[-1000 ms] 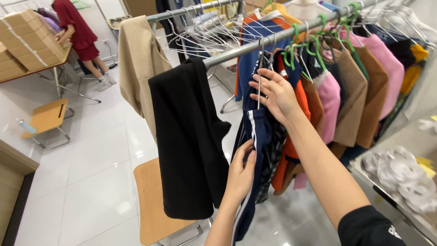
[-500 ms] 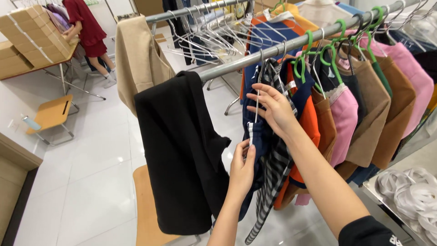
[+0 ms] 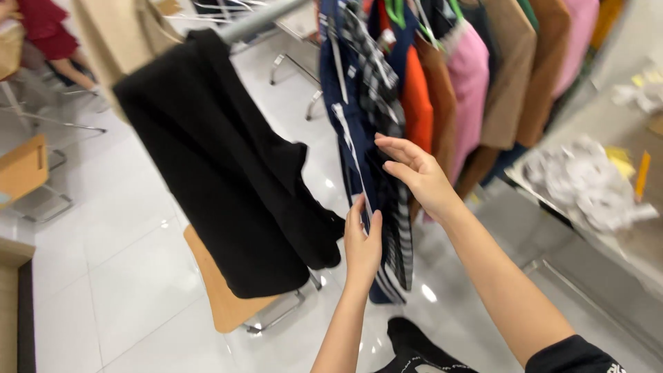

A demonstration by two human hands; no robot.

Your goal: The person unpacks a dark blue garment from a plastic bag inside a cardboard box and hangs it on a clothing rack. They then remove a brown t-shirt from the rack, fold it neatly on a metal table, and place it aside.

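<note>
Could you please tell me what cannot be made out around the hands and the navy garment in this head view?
- Navy garment: its hanger and top are cut off by the upper edge.
- Left hand: fingertips are hidden against the fabric, so its grip is unclear.
- Right hand: whether it touches the checked garment is unclear.
</note>
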